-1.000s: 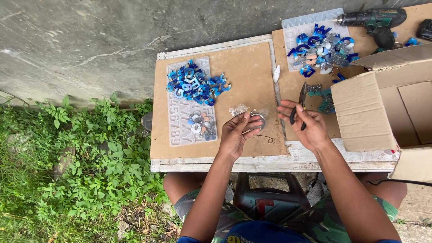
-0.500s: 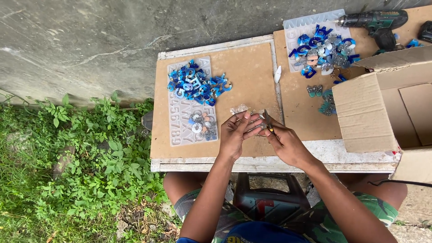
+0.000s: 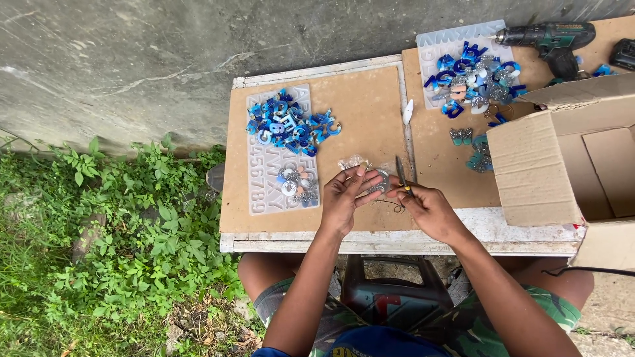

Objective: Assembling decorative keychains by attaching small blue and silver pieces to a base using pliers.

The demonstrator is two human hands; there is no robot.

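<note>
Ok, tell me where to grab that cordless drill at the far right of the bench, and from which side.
Judging by its pose, grip the cordless drill by its dark handle, which juts toward the cardboard box. Come from above: it lies flat on the brown board, chuck pointing left toward the blue pieces.

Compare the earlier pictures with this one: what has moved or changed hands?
The right hand, which lay apart over the board a second ago, came in to meet the left hand and now holds small pliers against the glittery piece pinched in the left fingers. The blue letter piles, cardboard box and drill stayed put.
</note>
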